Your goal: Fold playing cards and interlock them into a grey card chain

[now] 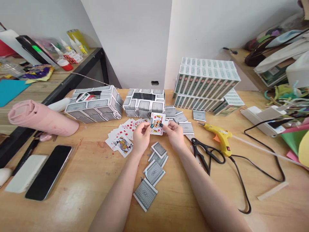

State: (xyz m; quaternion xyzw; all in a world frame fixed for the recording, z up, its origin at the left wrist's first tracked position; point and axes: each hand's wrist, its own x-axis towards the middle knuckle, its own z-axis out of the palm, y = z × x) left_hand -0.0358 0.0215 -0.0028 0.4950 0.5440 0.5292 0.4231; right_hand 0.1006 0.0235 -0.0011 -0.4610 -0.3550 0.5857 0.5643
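A king of diamonds playing card [157, 120] is held up facing me in the middle of the table. My left hand [141, 137] pinches its left edge, and my right hand [175, 133] pinches the right side, where a card marked A [165, 121] peeks out behind it. Fanned face-up playing cards [124, 130] lie left of my hands. Between my forearms, several folded playing cards [154, 171] show their grey patterned backs. More of these folded cards [186, 128] lie just beyond my right hand. How many cards are in my fingers I cannot tell.
Two card-covered boxes [143, 108] with top openings stand behind. Stacked card packs [205, 80] rise at back right. Black-handled scissors [205, 151] and a yellow glue gun [220, 137] with its cord lie right. A phone [49, 172] and pink roll [43, 117] occupy the left.
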